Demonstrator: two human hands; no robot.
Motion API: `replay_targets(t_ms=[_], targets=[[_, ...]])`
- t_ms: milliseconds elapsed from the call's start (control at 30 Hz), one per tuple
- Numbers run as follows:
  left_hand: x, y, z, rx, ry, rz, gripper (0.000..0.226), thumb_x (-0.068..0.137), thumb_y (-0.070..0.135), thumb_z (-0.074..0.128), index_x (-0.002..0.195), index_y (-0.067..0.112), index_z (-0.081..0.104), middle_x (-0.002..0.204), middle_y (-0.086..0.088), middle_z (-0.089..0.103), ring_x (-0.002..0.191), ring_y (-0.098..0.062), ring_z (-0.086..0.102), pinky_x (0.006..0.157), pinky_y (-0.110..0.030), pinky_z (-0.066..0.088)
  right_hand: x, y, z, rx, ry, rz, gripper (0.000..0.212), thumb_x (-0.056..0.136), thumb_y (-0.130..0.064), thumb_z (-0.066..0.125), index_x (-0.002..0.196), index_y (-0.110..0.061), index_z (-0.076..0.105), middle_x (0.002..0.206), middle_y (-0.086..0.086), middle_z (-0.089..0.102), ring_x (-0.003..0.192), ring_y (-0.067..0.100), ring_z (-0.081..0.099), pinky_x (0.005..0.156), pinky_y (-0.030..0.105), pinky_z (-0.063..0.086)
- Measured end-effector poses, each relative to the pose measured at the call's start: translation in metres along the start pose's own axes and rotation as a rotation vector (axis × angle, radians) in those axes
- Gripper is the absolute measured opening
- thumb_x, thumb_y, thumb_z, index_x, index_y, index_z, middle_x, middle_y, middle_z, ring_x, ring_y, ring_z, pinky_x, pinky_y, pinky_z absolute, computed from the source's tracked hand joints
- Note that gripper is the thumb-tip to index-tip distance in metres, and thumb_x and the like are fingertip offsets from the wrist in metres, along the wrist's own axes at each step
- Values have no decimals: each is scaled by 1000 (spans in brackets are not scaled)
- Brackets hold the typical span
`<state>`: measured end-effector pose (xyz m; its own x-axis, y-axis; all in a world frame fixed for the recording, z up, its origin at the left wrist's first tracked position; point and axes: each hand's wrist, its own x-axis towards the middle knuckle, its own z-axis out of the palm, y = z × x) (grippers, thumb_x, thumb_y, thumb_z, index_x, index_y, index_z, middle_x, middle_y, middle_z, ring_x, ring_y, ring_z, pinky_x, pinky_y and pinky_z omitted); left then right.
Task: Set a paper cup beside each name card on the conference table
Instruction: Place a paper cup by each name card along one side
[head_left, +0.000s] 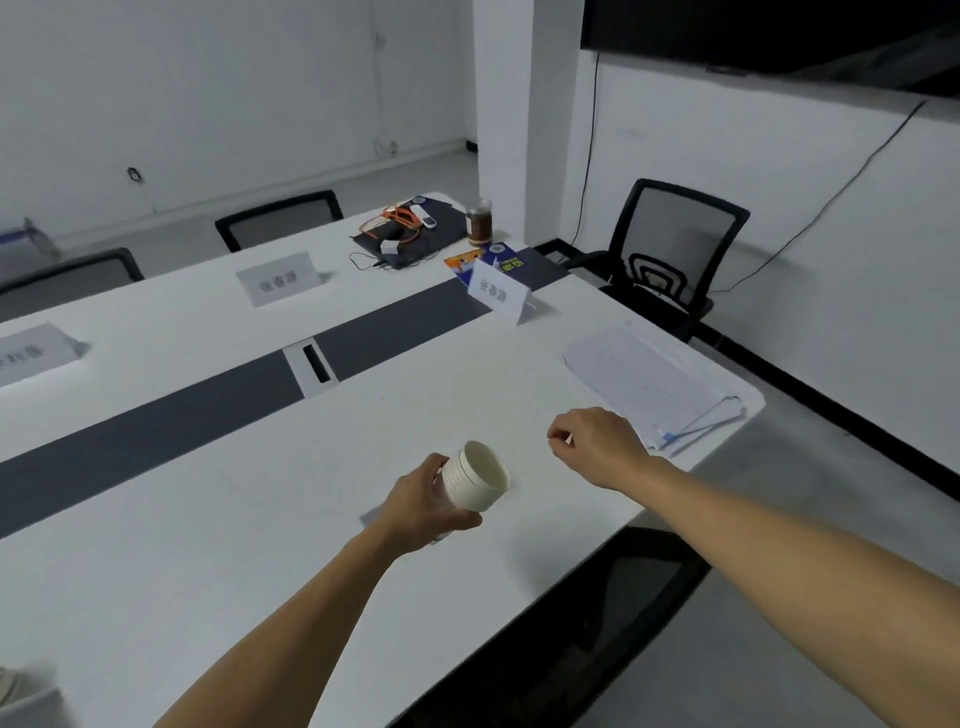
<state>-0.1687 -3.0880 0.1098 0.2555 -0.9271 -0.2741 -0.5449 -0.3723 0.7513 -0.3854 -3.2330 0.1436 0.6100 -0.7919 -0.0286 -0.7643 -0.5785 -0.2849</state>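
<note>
Stack of paper cups (475, 475) gripped in L hand (421, 512), top cup empty; R hand (597, 447) loosely curled, holding nothing.

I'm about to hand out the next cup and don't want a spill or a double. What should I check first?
1. Left hand grip on the cup stack: ok, fingers wrap it.
2. Right hand free to peel a cup: ok.
3. Nearest name card upright: ok.
4. Bare table beside that card: ok.
5. Paper pile clear of that spot: ok.
6. Single cup separating: cannot tell.
</note>
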Motion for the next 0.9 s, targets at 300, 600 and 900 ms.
replay_targets(t_ms=[300, 600, 900], targets=[[10, -10, -19, 7, 148, -122, 74, 58, 42, 87, 121, 30, 49, 111, 6, 61, 103, -21, 59, 84, -45, 59, 82, -46, 17, 440, -230, -131, 21, 86, -39, 69, 97, -21, 73, 91, -10, 70, 82, 11, 65, 75, 29, 56], [-6, -16, -22, -56, 308, -285, 72, 60, 37, 88, 120, 29, 50, 112, 5, 63, 102, -20, 62, 86, -40, 59, 123, -96, 40, 506, -502, -336, 5, 82, -13, 74, 86, -14, 72, 81, -3, 69, 75, 14, 65, 63, 25, 52], [-30, -41, -23, -170, 390, -422, 66, 59, 32, 87, 116, 27, 53, 100, 3, 65, 86, -23, 66, 70, -43, 61, 147, -121, 50, 566, -636, -342, 4, 84, -7, 64, 84, -9, 67, 72, 3, 64, 64, 15, 57, 53, 22, 45]])
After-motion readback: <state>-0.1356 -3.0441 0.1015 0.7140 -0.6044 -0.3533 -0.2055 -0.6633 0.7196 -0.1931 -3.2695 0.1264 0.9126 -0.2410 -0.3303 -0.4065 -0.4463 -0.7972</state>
